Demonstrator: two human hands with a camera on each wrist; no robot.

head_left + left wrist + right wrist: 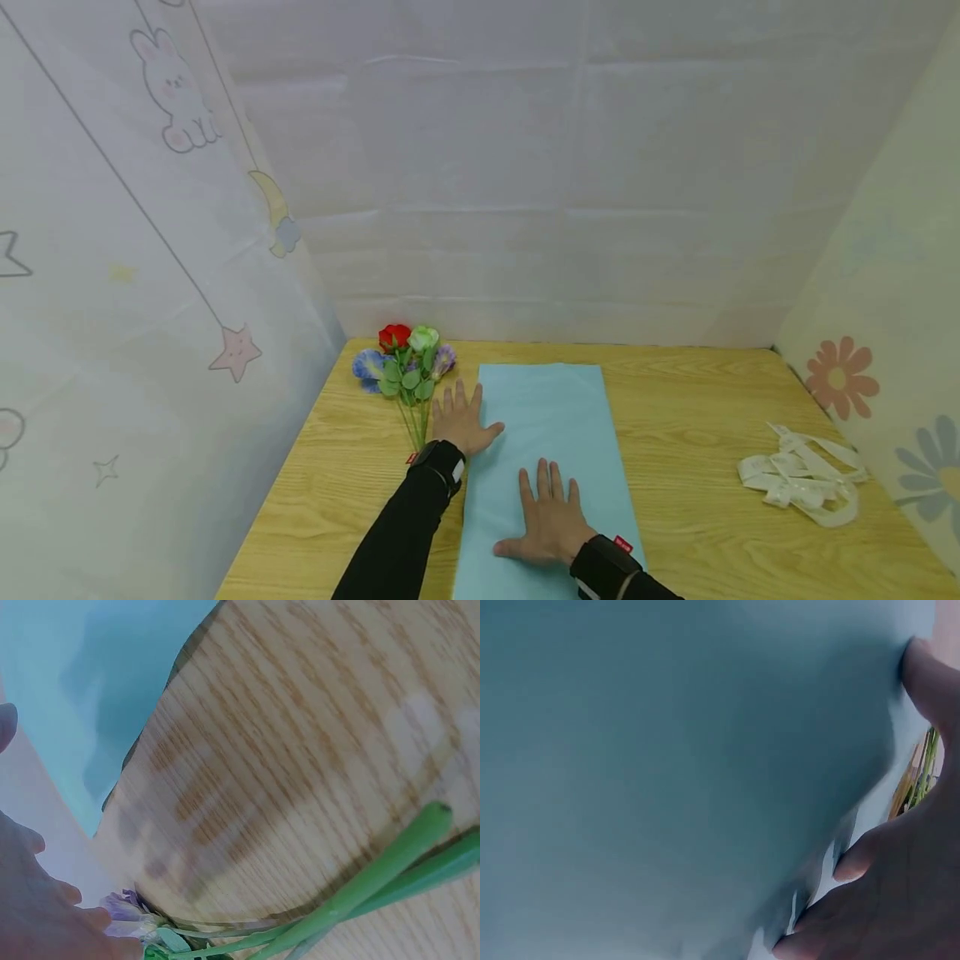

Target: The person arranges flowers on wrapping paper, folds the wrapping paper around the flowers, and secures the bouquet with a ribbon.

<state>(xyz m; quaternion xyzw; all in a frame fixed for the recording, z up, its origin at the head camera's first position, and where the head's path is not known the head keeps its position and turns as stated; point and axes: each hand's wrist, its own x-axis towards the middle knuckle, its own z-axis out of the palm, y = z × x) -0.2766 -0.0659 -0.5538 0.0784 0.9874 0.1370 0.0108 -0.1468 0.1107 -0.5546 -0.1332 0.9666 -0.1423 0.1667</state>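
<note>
A long light-blue sheet (540, 408), which looks like wrapping paper, lies lengthwise on the wooden table. My right hand (551, 525) is spread over its nearer half, fingers straight and thumb out to the left. In the right wrist view the sheet (667, 780) fills most of the picture, with the fingertips right at its surface. My left hand (462, 427) is at the sheet's left edge, fingers spread and pointing away from me. Close on its left lies a bunch of flowers (411, 367) in red, pale green, blue and purple. Their green stems (352, 900) cross beneath the left wrist.
A loose heap of white ribbon (810, 475) lies on the right of the wooden table (690, 417). White cloth (525, 167) hangs behind the table's far edge. Printed hangings flank it, with a bunny (174, 92) on the left and flowers on the right.
</note>
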